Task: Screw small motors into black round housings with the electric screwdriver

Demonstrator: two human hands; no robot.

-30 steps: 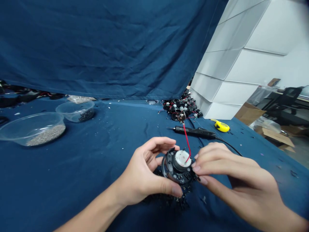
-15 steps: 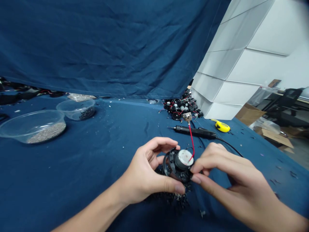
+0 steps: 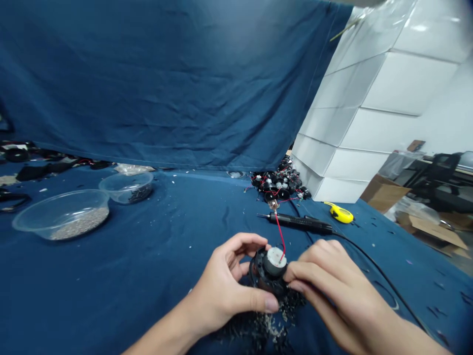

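My left hand [image 3: 236, 286] is wrapped round the rim of a round black motor housing [image 3: 264, 281], fingers behind and thumb in front. A small motor with a white end cap [image 3: 277, 257] stands up from its middle. From that cap rises a red wire [image 3: 280, 231], tipped with a small metallic piece [image 3: 274, 204]. My right hand [image 3: 332, 281] is closed, thumb and forefinger pinched at the housing's right edge; whatever lies between the fingertips is hidden. Beneath the housing is a heap of small dark and silvery screws or bits [image 3: 275, 323] on the blue cloth.
Beyond my hands lies a black electric screwdriver [image 3: 301, 223] with a cable, beside a yellow tape measure [image 3: 341, 214]. Behind it is a pile of wired motor parts [image 3: 279, 182]. Two clear bowls [image 3: 61, 212] holding small parts stand left. White boxes [image 3: 377, 128] are stacked at right.
The view has tilted upward, so the table's things sit lower. Both hands stay at the housing, and the red wire's tip now leans further left.
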